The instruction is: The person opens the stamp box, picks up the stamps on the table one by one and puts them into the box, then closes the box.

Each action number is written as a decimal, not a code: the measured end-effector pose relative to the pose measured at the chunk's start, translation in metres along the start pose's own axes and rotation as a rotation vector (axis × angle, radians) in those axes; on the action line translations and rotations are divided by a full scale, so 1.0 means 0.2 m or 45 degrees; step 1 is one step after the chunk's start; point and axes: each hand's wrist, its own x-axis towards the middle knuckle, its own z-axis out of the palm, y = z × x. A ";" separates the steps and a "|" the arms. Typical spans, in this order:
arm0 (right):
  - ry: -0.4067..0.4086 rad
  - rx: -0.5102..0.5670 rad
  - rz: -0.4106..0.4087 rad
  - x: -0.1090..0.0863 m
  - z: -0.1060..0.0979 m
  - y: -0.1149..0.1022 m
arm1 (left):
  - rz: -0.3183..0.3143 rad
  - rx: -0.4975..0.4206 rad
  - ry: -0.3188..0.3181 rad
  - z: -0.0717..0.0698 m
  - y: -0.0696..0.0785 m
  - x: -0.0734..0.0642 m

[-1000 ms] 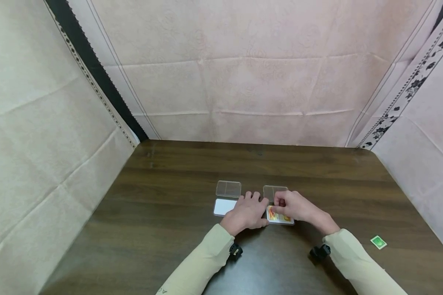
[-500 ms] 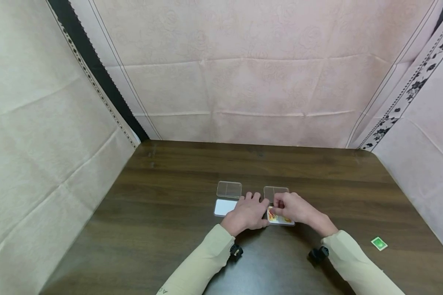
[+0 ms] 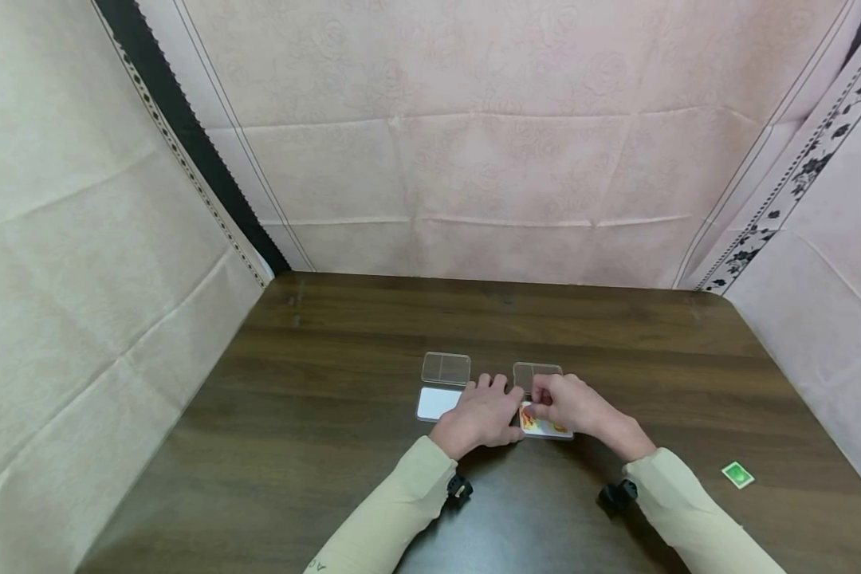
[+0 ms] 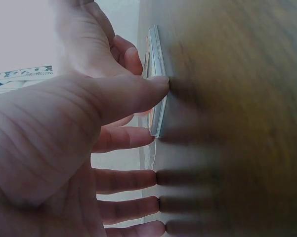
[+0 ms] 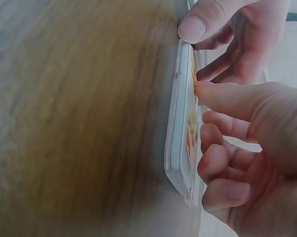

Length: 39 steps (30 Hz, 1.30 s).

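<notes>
The right hand point(image 3: 577, 405), fingers curled, touched a red-and-yellow illustrated card point(image 3: 541, 425) with its thumb; whether it pinched could not be told. The left hand point(image 3: 479, 413), fingers straight, partly hid a white rectangular panel point(image 3: 435, 403). A green, white-bordered card point(image 3: 737, 475) lay toward the right edge of the brown wooden table point(image 3: 280, 462). Mid-table, one clear plastic box point(image 3: 535, 369), left thumb at its corner, held the illustrated card; a matching box point(image 3: 446, 368) leftward held the panel. Both lay open toward the far edge.

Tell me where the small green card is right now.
In the head view, the small green card lies at lower right on the brown table, to the right of the person's right sleeve.
</notes>
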 end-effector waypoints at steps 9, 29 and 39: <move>-0.006 -0.018 0.019 0.00 -0.01 0.01 | 0.011 0.005 0.004 -0.01 0.00 0.00; 0.003 -0.147 0.010 -0.09 -0.12 0.02 | 0.014 -0.054 0.034 0.00 -0.02 -0.02; 0.004 -0.186 -0.016 -0.19 -0.18 0.08 | 0.048 -0.054 0.050 0.00 -0.02 -0.03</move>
